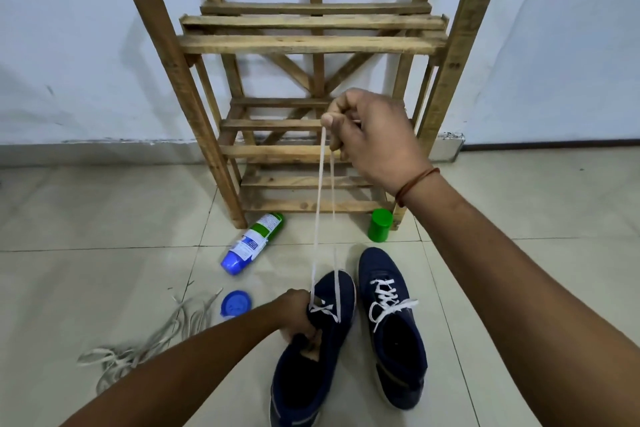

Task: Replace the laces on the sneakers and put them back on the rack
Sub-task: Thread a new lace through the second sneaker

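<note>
Pale tiles [104, 218] meet a white wall [69, 45]; right hand [374, 139] pinches lace [317, 218], left hand [298, 315] grips sneaker [311, 374].

Even diffuse light, faint soft shadows on floor [104, 218], rack posts [465, 28] splayed by lens at 11 and 1 o'clock.

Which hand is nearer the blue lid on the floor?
Left. Left hand grips the sneaker beside the blue lid; right hand is up near the rack, pinching the lace.
</note>
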